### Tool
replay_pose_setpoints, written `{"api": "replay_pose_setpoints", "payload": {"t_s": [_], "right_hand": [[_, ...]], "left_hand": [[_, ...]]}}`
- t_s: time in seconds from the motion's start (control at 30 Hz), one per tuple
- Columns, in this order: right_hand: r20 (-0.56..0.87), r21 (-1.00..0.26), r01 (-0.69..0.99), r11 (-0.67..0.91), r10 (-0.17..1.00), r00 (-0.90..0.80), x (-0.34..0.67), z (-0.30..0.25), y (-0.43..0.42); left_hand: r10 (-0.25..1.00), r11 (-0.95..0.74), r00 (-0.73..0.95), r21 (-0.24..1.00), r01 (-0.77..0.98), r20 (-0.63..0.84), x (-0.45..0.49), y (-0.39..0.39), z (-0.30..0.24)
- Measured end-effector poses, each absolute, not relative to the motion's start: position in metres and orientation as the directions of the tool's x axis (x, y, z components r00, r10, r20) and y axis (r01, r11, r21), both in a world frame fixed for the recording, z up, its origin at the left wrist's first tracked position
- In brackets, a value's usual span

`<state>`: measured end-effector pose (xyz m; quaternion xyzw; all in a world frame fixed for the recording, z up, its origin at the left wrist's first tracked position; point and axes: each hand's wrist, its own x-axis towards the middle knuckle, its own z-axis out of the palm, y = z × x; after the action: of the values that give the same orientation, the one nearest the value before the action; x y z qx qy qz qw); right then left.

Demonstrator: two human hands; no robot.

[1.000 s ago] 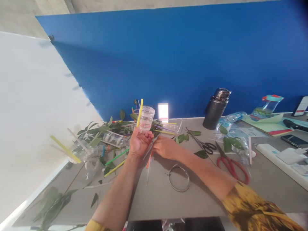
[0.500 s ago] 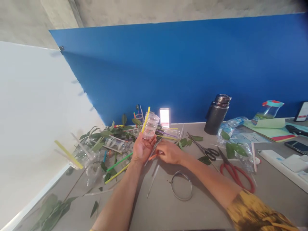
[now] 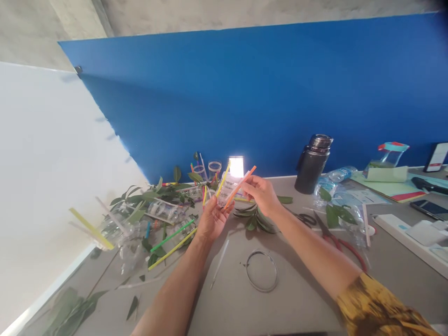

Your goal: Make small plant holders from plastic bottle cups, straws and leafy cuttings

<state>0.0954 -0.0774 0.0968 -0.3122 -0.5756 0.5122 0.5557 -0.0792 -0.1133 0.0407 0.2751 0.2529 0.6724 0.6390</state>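
Note:
My left hand [image 3: 213, 220] is wrapped round the lower part of a clear ribbed plastic cup [image 3: 229, 185], which looks like a cut bottle piece. A yellow straw [image 3: 223, 181] stands up along the cup's left side. My right hand [image 3: 262, 195] pinches an orange straw [image 3: 251, 170], slanted across the front of the cup, with a paler strip lying close along it. Whether the orange straw is inside the cup or in front of it, I cannot tell. Below my right hand lies a leafy sprig [image 3: 254, 218].
A coil of wire [image 3: 262, 271] and a thin white stick [image 3: 220, 263] lie in front. Leaves, bottle pieces and a green straw [image 3: 172, 235] crowd the left. Red-handled scissors [image 3: 338, 242], a dark flask [image 3: 314, 163], a crumpled plastic bottle [image 3: 341, 174] and a power strip [image 3: 408, 238] are on the right.
My right hand has risen from the tabletop beside my left hand and brought the orange straw up to the cup. The leafy sprig now shows below it.

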Motion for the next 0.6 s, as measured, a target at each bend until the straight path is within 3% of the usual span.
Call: {"api": "replay_pose_setpoints", "payload": {"t_s": [0.3, 0.6], "right_hand": [[0.259, -0.962, -0.137, 0.237, 0.949, -0.177, 0.097, 0.101, -0.077], [0.243, -0.967, 0.034, 0.253, 0.952, -0.185, 0.101, 0.088, -0.066]], "left_hand": [[0.993, -0.102, -0.025, 0.738, -0.667, 0.114, -0.077, -0.115, 0.045], [0.996, -0.084, -0.082, 0.708, -0.701, 0.036, -0.081, -0.110, 0.038]]}}
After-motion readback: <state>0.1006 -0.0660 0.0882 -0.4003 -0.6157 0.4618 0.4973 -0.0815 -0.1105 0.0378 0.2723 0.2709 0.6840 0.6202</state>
